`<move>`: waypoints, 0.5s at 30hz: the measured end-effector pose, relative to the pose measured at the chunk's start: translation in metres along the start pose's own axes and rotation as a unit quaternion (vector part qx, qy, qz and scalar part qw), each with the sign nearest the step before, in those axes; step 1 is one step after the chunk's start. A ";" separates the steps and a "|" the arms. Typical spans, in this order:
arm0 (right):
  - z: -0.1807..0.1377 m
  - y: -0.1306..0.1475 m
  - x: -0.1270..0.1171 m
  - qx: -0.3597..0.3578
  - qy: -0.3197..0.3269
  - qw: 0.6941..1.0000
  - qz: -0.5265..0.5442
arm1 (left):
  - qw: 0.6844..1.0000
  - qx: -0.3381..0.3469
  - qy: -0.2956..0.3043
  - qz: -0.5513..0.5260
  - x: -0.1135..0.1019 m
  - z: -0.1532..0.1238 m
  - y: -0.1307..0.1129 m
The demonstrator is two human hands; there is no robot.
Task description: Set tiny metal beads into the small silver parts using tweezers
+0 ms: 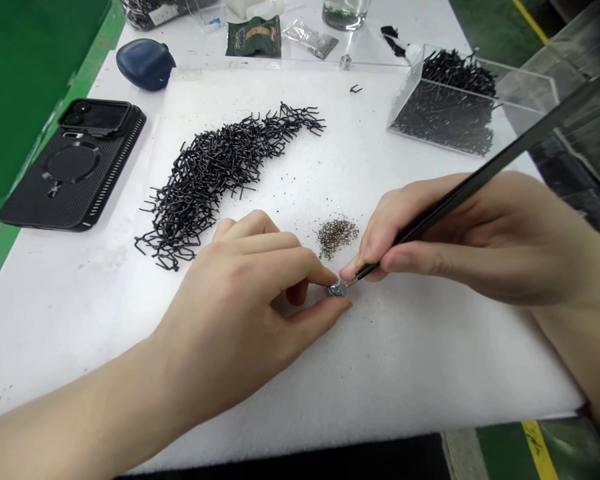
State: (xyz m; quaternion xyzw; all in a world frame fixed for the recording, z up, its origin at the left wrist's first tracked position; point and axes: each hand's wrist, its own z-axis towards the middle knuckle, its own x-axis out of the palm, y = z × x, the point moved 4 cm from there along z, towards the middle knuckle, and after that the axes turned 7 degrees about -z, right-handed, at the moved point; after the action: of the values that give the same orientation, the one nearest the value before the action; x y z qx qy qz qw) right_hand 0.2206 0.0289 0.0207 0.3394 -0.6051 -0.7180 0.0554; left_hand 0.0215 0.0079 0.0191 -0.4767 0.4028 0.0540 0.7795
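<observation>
Between the thumb and forefinger of my left hand (pixel 245 300) is a small round grey metallic piece (pixel 337 289), pinched just above the white work surface. My right hand (pixel 460 247) grips long black tweezers (pixel 500 160) like a pen. Their thin silver tip touches the grey piece or lies right against it; the exact contact is too small to tell. Just beyond the fingertips lies a small heap of tiny brownish metallic bits (pixel 337 235). A long pile of short bent black pins (pixel 225 160) spreads behind my left hand.
A clear box (pixel 443 113) of black pins stands at the back right. One loose black pin (pixel 355 89) lies left of it. On the left are a black phone (pixel 70 163) and a dark blue rounded object (pixel 146 63). Small packets (pixel 254 37) and a glass (pixel 346 13) line the back.
</observation>
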 end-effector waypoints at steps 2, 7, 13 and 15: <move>0.000 0.002 0.004 -0.003 0.011 1.000 -0.002 | 1.000 0.004 -0.010 0.005 0.000 0.000 -0.001; -0.001 0.006 0.006 -0.032 0.016 0.999 -0.032 | 1.000 -0.006 -0.020 0.009 0.000 -0.001 0.000; -0.003 0.008 0.007 -0.033 0.014 0.998 -0.046 | 1.000 -0.014 -0.021 0.014 0.000 -0.001 0.000; -0.003 0.007 0.007 -0.033 0.017 0.998 -0.044 | 1.000 -0.014 -0.021 0.010 0.000 -0.001 -0.001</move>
State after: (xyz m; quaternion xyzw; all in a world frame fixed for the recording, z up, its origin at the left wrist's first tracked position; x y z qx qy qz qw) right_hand 0.2145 0.0208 0.0240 0.3757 -0.5645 -0.7336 0.0449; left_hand 0.0214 0.0070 0.0201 -0.4822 0.3903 0.0769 0.7805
